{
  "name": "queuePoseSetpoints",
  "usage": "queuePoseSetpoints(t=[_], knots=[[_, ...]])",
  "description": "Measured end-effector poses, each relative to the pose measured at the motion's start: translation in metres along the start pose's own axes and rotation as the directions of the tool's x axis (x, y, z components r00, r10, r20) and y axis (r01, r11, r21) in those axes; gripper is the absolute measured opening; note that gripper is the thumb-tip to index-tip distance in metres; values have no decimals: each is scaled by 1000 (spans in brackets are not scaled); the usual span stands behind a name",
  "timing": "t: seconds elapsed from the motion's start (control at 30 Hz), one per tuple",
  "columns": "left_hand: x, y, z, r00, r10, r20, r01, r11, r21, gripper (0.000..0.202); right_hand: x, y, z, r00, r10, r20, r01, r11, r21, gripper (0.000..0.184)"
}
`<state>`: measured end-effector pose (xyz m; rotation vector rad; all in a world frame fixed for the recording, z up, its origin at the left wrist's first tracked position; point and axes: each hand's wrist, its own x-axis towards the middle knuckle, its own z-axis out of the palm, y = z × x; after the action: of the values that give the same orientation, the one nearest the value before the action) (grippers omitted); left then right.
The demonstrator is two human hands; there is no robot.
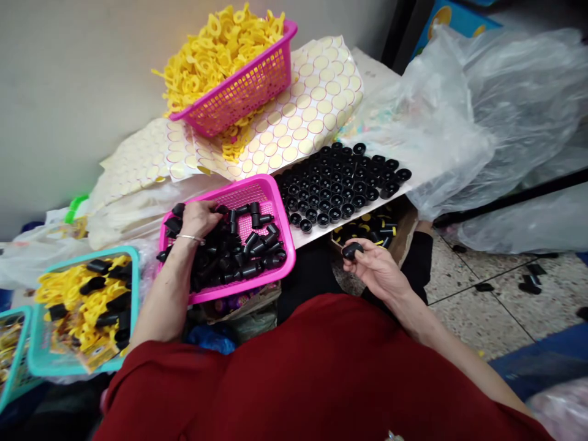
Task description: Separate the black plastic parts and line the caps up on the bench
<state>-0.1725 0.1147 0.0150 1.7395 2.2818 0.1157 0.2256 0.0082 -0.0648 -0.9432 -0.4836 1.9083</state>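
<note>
My left hand (198,219) reaches into a pink basket (275,211) filled with several black plastic tubes (250,248); its fingers curl down among them, closed on something I cannot make out. My right hand (374,264) is held in front of my body, fingers pinched around one black cap-like piece (353,250). Just beyond it, a white board (321,229) carries several black caps (342,180) standing open side up in rows. A thin bracelet sits on my left wrist.
A second pink basket (248,92) heaped with yellow plastic rings stands at the back on sheets of round stickers (316,104). A teal basket (78,361) at left holds yellow and black parts. Clear plastic bags (482,116) bulge at right. Black pieces lie on the tiled floor (463,282).
</note>
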Motion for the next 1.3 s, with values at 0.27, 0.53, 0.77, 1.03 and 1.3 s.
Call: queuePoseSetpoints(t=[0.27, 0.53, 0.77, 1.03, 1.3], knots=[[-2, 32, 13, 983, -69, -170, 48, 991, -124, 20, -3, -1, 5, 999, -34, 0, 34, 999, -11, 38], [-78, 114, -4, 952, 21, 306, 307, -15, -952, 12, -3, -17, 68, 802, -538, 260, 598, 727, -337, 30], [-106, 154, 10, 880, 207, 428, 446, -48, -894, 16, 6, -35, 86, 340, -768, 543, 855, 11, -519, 21], [-109, 163, 18, 884, 224, 411, 422, -2, -907, 37, 13, -27, 76, 324, -752, 574, 781, -130, -611, 22], [-114, 169, 39, 849, 260, 461, 451, 100, -887, 39, 27, -6, 67, 274, -636, 721, 639, -440, -631, 56]])
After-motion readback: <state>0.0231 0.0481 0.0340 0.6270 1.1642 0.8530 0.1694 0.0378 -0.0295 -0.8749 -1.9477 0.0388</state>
